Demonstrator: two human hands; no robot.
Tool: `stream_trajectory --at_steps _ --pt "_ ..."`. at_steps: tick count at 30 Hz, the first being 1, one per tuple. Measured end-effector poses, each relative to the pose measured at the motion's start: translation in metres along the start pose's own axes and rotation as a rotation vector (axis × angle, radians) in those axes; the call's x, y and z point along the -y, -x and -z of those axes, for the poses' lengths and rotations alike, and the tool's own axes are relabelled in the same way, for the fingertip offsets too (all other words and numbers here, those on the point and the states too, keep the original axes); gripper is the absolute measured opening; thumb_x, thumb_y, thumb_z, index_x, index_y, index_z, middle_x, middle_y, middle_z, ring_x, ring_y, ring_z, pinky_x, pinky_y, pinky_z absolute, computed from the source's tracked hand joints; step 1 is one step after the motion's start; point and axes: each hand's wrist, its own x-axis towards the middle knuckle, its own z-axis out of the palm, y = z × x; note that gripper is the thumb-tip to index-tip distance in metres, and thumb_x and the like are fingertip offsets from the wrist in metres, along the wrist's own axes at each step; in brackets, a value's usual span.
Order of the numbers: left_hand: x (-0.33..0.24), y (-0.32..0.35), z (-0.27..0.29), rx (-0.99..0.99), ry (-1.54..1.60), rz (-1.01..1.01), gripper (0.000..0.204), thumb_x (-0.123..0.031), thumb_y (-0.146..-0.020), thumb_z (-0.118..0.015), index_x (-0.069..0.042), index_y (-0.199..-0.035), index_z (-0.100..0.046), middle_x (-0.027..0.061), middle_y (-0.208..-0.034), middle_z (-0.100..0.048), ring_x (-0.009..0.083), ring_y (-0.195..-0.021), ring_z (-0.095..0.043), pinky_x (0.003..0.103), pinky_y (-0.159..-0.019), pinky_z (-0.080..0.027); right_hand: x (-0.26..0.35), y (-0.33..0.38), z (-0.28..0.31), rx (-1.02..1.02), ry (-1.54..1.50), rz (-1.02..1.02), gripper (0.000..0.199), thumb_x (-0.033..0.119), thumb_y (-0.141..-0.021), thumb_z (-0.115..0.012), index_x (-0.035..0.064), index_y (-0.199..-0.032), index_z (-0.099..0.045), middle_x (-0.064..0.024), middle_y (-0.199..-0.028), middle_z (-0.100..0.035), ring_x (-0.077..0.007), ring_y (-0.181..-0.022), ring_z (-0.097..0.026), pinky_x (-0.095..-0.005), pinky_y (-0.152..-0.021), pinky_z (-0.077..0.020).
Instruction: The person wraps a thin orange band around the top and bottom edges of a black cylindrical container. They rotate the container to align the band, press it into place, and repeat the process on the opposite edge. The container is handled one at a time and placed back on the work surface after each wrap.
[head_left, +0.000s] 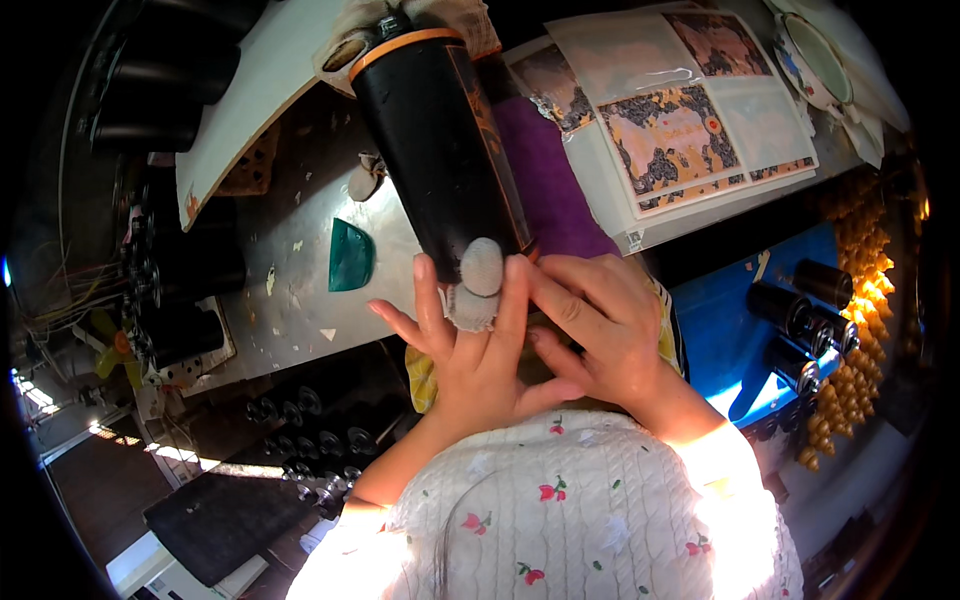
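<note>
My left hand (470, 370) is held palm down with its fingers spread. Grey cloth finger covers (482, 268) sit over its middle part, one rounded piece above another. My right hand (605, 325) comes in from the right, its fingers bent but apart. Its index fingertip touches or nearly touches the left index finger, and its thumb is lower beside that finger. Just beyond both hands lies a black cylinder (430, 150) with an orange band at its far end and an orange pattern along its right side. The covers overlap its near end in view.
A dark green flat piece (350, 256) and a small grey cloth piece (365, 178) lie on the metal table (300, 290). Purple cloth (550, 180) runs beside the cylinder. Patterned printed sheets (670, 140) lie far right. Black cylinders (780, 305) stand on a blue surface (720, 345) at right.
</note>
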Motion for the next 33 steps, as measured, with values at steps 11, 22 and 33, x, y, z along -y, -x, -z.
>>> stream_trajectory --at_steps 11,22,33 --pt "0.030 0.032 -0.025 -0.021 0.372 0.176 0.123 -0.085 -0.086 -0.039 0.010 -0.157 -0.006 0.0288 -0.161 -0.022 0.0515 -0.151 -0.009 0.068 -0.113 0.014 0.002 0.001 0.005 0.043 -0.029 -0.122 0.067 0.006 -0.067 -0.080 0.0041 -0.132 -0.066 -0.0076 -0.104 -0.062 -0.0225 -0.082 -0.059 -0.0335 -0.072 -0.0500" --pt "0.031 0.037 -0.029 -0.092 0.373 0.120 0.125 -0.085 -0.084 -0.044 0.011 -0.156 -0.009 0.0301 -0.154 -0.031 0.0560 -0.143 -0.023 0.071 -0.113 0.010 0.003 -0.001 0.005 0.038 -0.013 -0.112 0.068 0.008 -0.066 -0.081 0.0085 -0.132 -0.067 -0.0069 -0.106 -0.062 -0.0218 -0.081 -0.059 -0.0327 -0.071 -0.0505" --pt "0.030 0.037 -0.029 -0.061 0.317 0.144 0.127 -0.086 -0.082 -0.047 0.010 -0.157 -0.011 0.0303 -0.148 -0.037 0.0550 -0.143 -0.022 0.072 -0.113 0.009 0.010 0.001 0.000 0.083 0.076 -0.011 0.070 0.014 -0.064 -0.081 0.0208 -0.133 -0.069 -0.0036 -0.109 -0.062 -0.0160 -0.071 -0.055 -0.0262 -0.059 -0.0484"
